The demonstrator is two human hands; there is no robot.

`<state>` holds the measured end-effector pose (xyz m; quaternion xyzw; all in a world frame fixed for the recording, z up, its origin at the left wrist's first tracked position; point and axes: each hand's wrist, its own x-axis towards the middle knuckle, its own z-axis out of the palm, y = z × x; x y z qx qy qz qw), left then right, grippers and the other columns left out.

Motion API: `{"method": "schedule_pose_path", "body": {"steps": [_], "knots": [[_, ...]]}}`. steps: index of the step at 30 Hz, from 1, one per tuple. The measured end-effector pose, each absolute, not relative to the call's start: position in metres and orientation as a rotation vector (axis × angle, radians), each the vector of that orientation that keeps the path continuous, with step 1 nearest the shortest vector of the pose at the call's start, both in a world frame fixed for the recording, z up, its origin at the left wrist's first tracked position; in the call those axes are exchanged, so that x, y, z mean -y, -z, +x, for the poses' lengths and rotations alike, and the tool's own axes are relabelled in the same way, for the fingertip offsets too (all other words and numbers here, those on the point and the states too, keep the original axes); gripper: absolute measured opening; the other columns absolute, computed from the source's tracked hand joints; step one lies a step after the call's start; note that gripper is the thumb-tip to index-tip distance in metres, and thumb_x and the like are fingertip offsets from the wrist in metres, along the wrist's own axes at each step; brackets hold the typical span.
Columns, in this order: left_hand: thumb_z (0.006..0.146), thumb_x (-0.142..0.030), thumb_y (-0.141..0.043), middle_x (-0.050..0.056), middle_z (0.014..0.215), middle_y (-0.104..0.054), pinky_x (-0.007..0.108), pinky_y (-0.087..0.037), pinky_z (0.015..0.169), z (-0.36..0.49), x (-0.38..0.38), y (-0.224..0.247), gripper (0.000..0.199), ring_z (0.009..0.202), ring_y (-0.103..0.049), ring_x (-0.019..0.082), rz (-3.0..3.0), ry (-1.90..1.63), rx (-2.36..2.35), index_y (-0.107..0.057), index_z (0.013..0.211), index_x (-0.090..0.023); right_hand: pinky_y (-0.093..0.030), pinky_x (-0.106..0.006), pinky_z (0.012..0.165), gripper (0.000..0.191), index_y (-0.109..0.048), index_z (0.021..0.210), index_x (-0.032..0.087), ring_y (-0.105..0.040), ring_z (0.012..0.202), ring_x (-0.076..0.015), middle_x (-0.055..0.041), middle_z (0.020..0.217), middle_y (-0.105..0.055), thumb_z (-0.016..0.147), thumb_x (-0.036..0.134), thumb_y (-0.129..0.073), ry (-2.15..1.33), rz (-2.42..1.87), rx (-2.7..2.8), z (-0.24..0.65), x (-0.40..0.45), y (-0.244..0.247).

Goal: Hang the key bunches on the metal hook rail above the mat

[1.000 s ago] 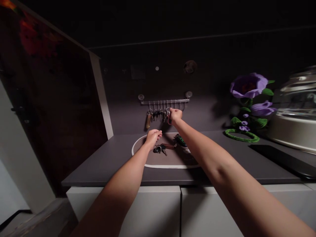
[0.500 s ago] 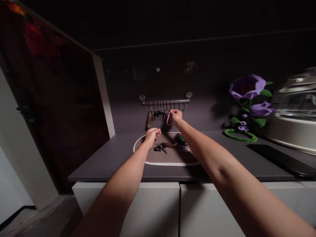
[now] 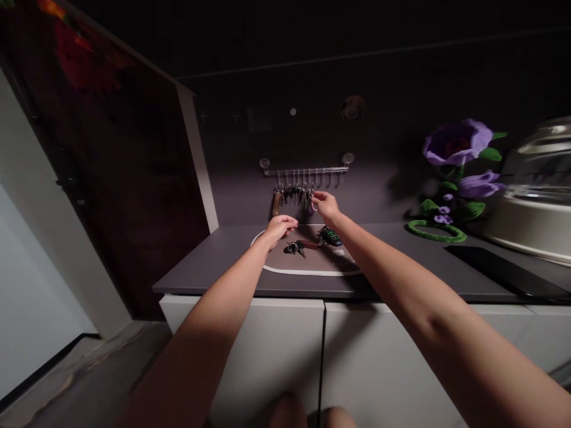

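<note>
A clear hook rail point(image 3: 307, 172) on the dark wall carries a row of keys point(image 3: 297, 193), with a brown key fob point(image 3: 276, 204) at its left end. My right hand point(image 3: 326, 205) is at the right side of the hanging keys, its fingertips pinched on a pink strap keyring point(image 3: 314, 204), partly covered by the fingers. My left hand point(image 3: 281, 227) hovers over the mat's left part, fingers loosely curled and nothing visible in them. Below it on the brown, white-rimmed mat point(image 3: 307, 261) lie a bunch of keys point(image 3: 292, 247), a brown strap point(image 3: 307, 244) and a black device with green digits point(image 3: 331, 236).
Purple artificial flowers point(image 3: 459, 145) with a green ring base stand right on the dark countertop point(image 3: 214, 261). Beside them are a black flat panel point(image 3: 504, 270) and a cream appliance with a clear top point(image 3: 530, 220). White cabinet doors point(image 3: 281, 345) lie below; a dark door point(image 3: 129, 178) is left.
The view has tilted down and shifted slightly. My right hand has moved in against the pink strap, now covering part of it. My left hand stays above the mat.
</note>
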<state>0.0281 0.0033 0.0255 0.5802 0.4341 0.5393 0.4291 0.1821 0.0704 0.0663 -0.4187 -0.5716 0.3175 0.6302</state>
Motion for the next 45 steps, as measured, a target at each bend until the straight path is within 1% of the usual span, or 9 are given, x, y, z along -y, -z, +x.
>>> {"method": "schedule_pose_path", "body": {"steps": [5,10,14,19,24,27,33,37,45], "knots": [[0.056,-0.031,-0.072,0.001,0.067,-0.061,0.021,-0.037,0.059,0.010,0.010,-0.018,0.022,0.061,-0.051,0.008,1.533,-1.266,-1.055,-0.064,0.068,-0.014,-0.045,-0.028,0.081,0.017,-0.064,0.088,0.011,-0.058,0.076,-0.0107,-0.0059,0.086,-0.067,0.073,0.015,-0.057,-0.733,-0.898,1.464,0.184,-0.042,-0.044],[0.054,-0.032,-0.075,0.000,0.067,-0.059,0.021,-0.037,0.061,-0.001,0.018,-0.013,0.028,0.059,-0.049,0.006,1.580,-1.167,-1.010,-0.064,0.071,-0.013,-0.044,-0.026,0.078,0.014,-0.066,0.081,0.013,-0.058,0.073,-0.0113,-0.0049,0.083,-0.068,0.074,0.021,-0.058,-0.689,-0.897,1.658,0.185,-0.013,-0.024],[0.056,-0.033,-0.075,-0.001,0.059,-0.057,0.022,-0.035,0.058,-0.004,0.019,-0.013,0.029,0.053,-0.046,0.005,1.646,-1.071,-1.019,-0.064,0.073,-0.012,-0.043,-0.026,0.076,0.011,-0.068,0.076,0.015,-0.059,0.073,-0.0129,-0.0031,0.079,-0.068,0.074,0.023,-0.060,-0.540,-0.924,1.872,0.188,0.001,-0.019],[0.055,-0.028,-0.076,0.004,0.067,-0.063,0.024,-0.039,0.061,-0.007,0.017,-0.011,0.026,0.059,-0.053,0.009,1.679,-0.938,-1.028,-0.064,0.071,-0.011,-0.042,-0.026,0.076,0.013,-0.069,0.075,0.017,-0.059,0.072,-0.0144,-0.0034,0.078,-0.069,0.075,0.024,-0.059,-0.383,-1.000,2.038,0.191,0.003,-0.017],[0.057,-0.029,-0.074,0.005,0.068,-0.065,0.025,-0.040,0.063,-0.010,0.014,-0.009,0.023,0.061,-0.055,0.010,1.722,-0.875,-1.036,-0.066,0.069,-0.011,-0.042,-0.026,0.075,0.013,-0.070,0.077,0.017,-0.058,0.073,-0.0152,-0.0039,0.078,-0.069,0.076,0.024,-0.058,-0.315,-1.037,2.089,0.190,-0.003,-0.012],[0.058,-0.029,-0.074,0.004,0.063,-0.063,0.024,-0.038,0.061,-0.009,0.013,-0.008,0.022,0.057,-0.053,0.009,1.707,-0.903,-1.041,-0.064,0.066,-0.011,-0.041,-0.025,0.075,0.013,-0.070,0.077,0.018,-0.058,0.073,-0.0151,-0.0038,0.077,-0.069,0.076,0.024,-0.059,-0.295,-1.040,2.106,0.189,-0.005,-0.011],[0.061,-0.022,-0.070,0.001,0.056,-0.059,0.024,-0.036,0.058,-0.002,0.016,-0.011,0.015,0.052,-0.049,0.008,1.587,-1.102,-1.040,-0.062,0.065,-0.011,-0.040,-0.026,0.077,0.014,-0.070,0.080,0.017,-0.057,0.079,-0.0162,-0.0061,0.085,-0.068,0.078,0.022,-0.057,-0.216,-1.005,2.136,0.186,-0.009,-0.011],[0.062,-0.024,-0.071,-0.002,0.053,-0.053,0.022,-0.035,0.054,-0.001,0.014,-0.012,0.018,0.049,-0.046,0.006,1.494,-1.235,-1.007,-0.058,0.062,-0.012,-0.040,-0.026,0.077,0.015,-0.070,0.082,0.017,-0.057,0.078,-0.0157,-0.0060,0.086,-0.067,0.078,0.021,-0.056,-0.210,-0.981,2.145,0.185,-0.010,-0.011],[0.061,-0.030,-0.073,-0.002,0.059,-0.054,0.020,-0.038,0.055,0.000,0.008,-0.013,0.025,0.052,-0.047,0.005,1.387,-1.368,-0.933,-0.056,0.067,-0.012,-0.039,-0.023,0.072,0.019,-0.067,0.085,0.017,-0.055,0.071,-0.0129,-0.0024,0.080,-0.067,0.080,0.027,-0.052,-0.330,-0.927,2.091,0.181,-0.004,-0.013]]}}
